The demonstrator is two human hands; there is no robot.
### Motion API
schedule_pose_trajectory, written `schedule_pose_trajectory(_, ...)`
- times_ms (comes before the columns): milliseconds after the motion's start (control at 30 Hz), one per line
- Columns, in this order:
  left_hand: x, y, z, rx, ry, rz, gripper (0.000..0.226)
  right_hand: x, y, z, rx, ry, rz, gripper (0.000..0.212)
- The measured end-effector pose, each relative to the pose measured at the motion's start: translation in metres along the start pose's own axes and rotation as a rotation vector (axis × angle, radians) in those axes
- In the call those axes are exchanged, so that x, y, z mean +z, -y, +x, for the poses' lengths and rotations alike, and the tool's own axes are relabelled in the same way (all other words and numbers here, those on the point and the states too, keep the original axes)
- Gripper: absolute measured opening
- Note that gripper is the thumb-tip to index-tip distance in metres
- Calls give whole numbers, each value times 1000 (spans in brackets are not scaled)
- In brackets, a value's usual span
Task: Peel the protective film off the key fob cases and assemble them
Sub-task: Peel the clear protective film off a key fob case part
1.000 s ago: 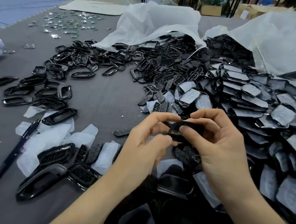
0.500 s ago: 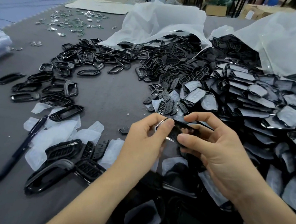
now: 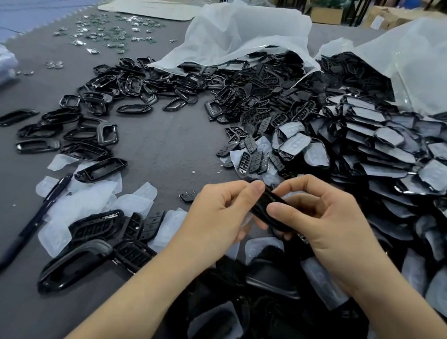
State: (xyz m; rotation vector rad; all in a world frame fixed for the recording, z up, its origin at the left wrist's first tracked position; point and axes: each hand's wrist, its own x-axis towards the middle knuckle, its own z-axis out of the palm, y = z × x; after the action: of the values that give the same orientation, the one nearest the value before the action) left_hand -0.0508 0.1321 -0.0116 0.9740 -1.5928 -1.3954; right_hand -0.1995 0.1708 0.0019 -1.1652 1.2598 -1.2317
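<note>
Both hands are clamped on 1 black key fob case (image 3: 264,206) over the desk's (image 3: 164,150) near edge: left hand (image 3: 222,213) pinching its end, right hand (image 3: 329,220) gripping the middle.

Free passage over the bare worktop (image 3: 164,150) in the middle, between scattered black frames (image 3: 84,152) on the left and the big heap of film-covered cases (image 3: 381,162) on the right. Blocked near left by peeled films (image 3: 88,200) and a pen (image 3: 30,226); closed at the far side by two white bags (image 3: 243,34).
</note>
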Motion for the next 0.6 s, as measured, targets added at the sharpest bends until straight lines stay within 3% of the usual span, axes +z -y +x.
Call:
schedule_pose_trajectory(200, -2, -3, 0, -68, 84, -71, 19, -5, 1, 1, 34, 22, 3, 28)
schedule_pose_trajectory(400, -4, 0, 1, -149, 40, -168, 20, -9, 0, 2, 74, 104, 127, 36)
schedule_pose_trajectory(600, -6, 2, 1, -114, 56, -184, 16, -10, -4, 6, 55, -8, 223, 28)
